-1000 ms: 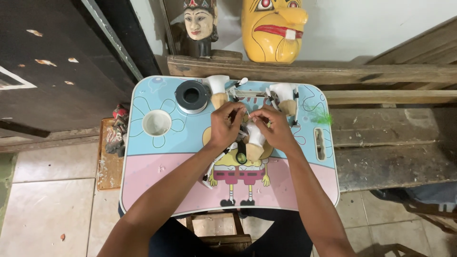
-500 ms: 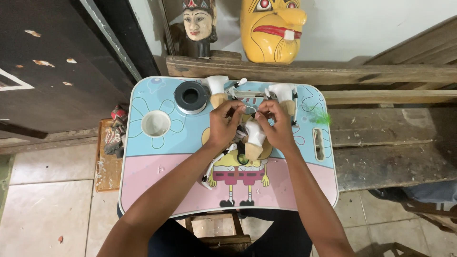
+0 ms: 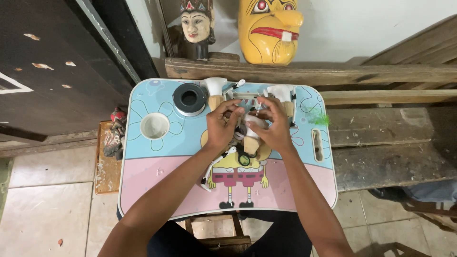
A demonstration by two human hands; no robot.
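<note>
Both hands, left hand (image 3: 223,127) and right hand (image 3: 273,127), pinch one small white puppet piece (image 3: 251,129) at the middle of the cartoon lap table (image 3: 157,181); fingers hide most of it. Around it: one tape roll (image 3: 189,99) at 10 o'clock, two white puppet heads (image 3: 215,87) at 12, two masks (image 3: 269,29) beyond.

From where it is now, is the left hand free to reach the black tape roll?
Probably yes: the left hand is busy on the small white figure, but the black tape roll lies just beyond it with only bare tabletop between.
</note>
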